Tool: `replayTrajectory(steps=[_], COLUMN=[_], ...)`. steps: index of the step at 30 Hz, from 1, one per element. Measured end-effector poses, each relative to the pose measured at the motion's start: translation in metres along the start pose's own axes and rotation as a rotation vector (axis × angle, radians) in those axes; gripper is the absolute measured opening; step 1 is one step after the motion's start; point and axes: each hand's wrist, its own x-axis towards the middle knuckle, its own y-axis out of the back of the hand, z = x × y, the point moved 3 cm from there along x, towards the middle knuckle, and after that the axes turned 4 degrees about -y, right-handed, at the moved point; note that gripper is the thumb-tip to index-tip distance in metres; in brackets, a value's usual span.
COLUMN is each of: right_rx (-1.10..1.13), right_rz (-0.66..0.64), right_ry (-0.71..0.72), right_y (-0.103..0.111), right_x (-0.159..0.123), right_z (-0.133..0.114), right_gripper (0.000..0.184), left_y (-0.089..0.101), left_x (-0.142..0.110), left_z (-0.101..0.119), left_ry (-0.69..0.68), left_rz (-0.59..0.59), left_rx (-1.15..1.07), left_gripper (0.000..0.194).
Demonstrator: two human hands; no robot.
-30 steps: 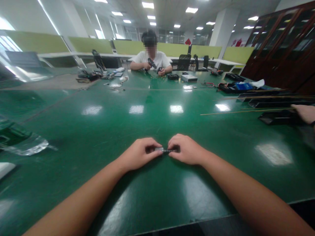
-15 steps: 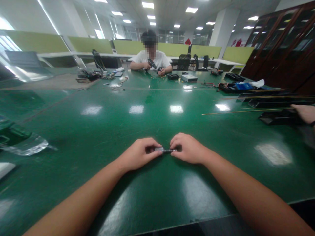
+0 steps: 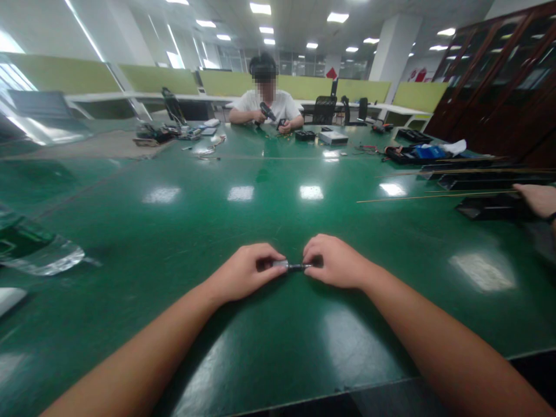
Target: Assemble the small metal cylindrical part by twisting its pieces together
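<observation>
Low over the green table (image 3: 278,220), my hands face each other, joined by a slim rod-like piece lying crosswise. At its left is a silver cylindrical end (image 3: 281,264), pinched between the thumb and fingers of my left hand (image 3: 245,271). A thin dark shaft (image 3: 296,267) runs from there to the right, where the thumb and fingertips of my right hand (image 3: 334,262) close on it. Those fingers cover its far tip. It is too small and blurred to tell what kind of tool or part it is.
Clear plastic bottle (image 3: 39,243) lies at left. Opposite, a person (image 3: 266,98) holds a dark drill-like tool (image 3: 268,111). At right, another person's hand (image 3: 538,200) rests on black channel-shaped pieces (image 3: 486,207) beside thin rods. A tool bag (image 3: 417,153) and boxes (image 3: 333,137) stand farther back.
My right hand has shifted slightly to the right along the dark shaft, leaving a little more of it showing. My left hand keeps its place on the silver end.
</observation>
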Motion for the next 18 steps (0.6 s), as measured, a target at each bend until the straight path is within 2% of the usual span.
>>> replayTrajectory(steps=[18], right_rx=[-0.007], right_rz=[-0.021], right_ry=[0.000], right_y=[0.0052], right_x=[-0.0016], right_z=[0.0014], right_gripper=[0.006], left_y=[0.0004], left_x=[0.0002], left_z=[0.0019], left_ry=[0.006], left_rz=[-0.001], left_rx=[-0.017], left_gripper=[0.025])
